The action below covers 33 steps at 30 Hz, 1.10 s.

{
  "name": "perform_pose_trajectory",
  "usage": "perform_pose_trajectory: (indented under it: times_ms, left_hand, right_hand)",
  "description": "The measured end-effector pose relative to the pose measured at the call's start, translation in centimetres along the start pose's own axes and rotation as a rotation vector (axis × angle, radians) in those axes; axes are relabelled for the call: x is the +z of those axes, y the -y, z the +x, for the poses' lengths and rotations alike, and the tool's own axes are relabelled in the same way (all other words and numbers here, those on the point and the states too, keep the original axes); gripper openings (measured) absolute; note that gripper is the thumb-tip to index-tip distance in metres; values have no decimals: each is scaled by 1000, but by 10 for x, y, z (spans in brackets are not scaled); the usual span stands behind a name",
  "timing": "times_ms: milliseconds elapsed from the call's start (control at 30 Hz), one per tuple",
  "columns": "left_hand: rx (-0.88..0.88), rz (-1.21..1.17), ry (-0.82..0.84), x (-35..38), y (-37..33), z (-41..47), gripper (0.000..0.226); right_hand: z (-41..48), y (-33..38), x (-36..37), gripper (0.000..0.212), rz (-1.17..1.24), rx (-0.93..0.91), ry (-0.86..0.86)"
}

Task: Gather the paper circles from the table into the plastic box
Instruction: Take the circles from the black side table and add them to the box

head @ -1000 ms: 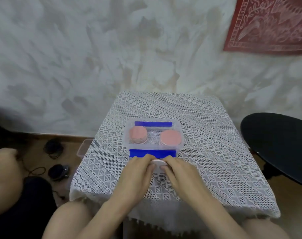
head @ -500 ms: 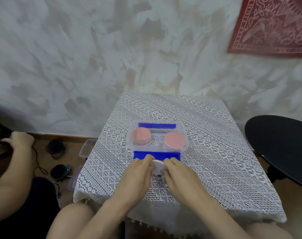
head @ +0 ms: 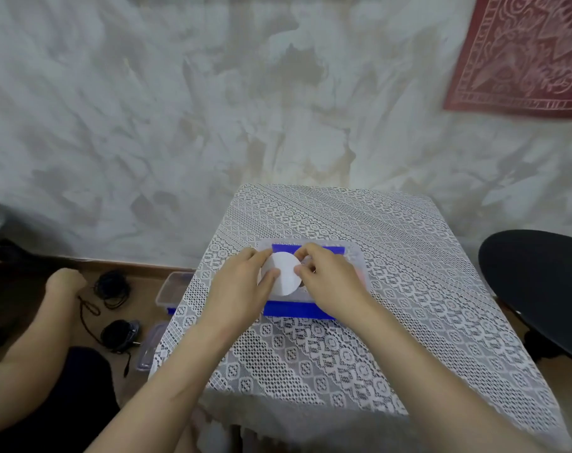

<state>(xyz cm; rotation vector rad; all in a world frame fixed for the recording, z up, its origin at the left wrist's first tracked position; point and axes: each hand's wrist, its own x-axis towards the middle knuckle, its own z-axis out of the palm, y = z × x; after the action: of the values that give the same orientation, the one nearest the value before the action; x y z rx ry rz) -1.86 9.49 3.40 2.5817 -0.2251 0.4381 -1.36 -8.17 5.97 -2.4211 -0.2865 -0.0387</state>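
White paper circle (head: 283,273) was up over the plastic box (head: 296,311), face tipped toward the camera; 0.5 s ago it was low on the surface (head: 408,289), just in front of the box's near blue edge. Can't tell if it was 1 sheet or several. Left hand (head: 242,286) pinched the circle's left edge, thumb on the white face. Right hand (head: 330,282) pinched the right edge, so each grip was closed on the circle. Both hands had moved forward and up from the near rim to above the box. The 2 pink stacks seen in the box earlier were now mostly covered by hands and circle; only a pink sliver (head: 361,274) showed at the right. Box sat in the same spot on the lace cloth. Another person's arm (head: 49,322) was at left, lower than before.
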Motion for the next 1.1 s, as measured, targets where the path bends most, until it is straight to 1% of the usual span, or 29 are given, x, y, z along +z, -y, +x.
perform_pose_trajectory:
  times_ms: [167,233,333,400,533,567,667,700,767,867,967,1100]
  left_hand:
    - [-34,86,32,8,15,3,49]
    - [-36,90,25,12,18,0,49]
    - [-74,66,15,16,20,-1,55]
    - [-102,43,16,17,22,-2,60]
    - [-104,10,6,20,24,-2,60]
    - [-106,5,4,20,25,-2,60]
    - [-113,-1,3,22,27,-1,61]
    - [-115,-2,1,22,27,-1,62]
    - [-111,1,0,23,28,-1,62]
    - [-93,-2,2,23,29,-2,61]
    - [-80,-3,10,21,29,-2,60]
    - [-75,48,31,18,27,3,59]
  right_hand:
    - [38,-7,4,6,-76,89,23]
    - [48,-10,8,10,-139,104,49]
    - [57,-11,13,20,-278,34,96]
    - [61,-11,16,16,-373,-26,108]
    - [64,-12,20,14,-550,-126,137]
    - [64,-11,19,19,-568,-143,146]
    - [63,-9,14,50,-614,-134,214]
    - [61,-7,13,55,-632,-134,234]
    - [61,-7,15,53,-635,-141,245]
    - [66,-10,19,39,-540,-128,245]
    - [68,-13,22,39,-481,-125,240]
    - [68,-21,27,41,-523,-156,206]
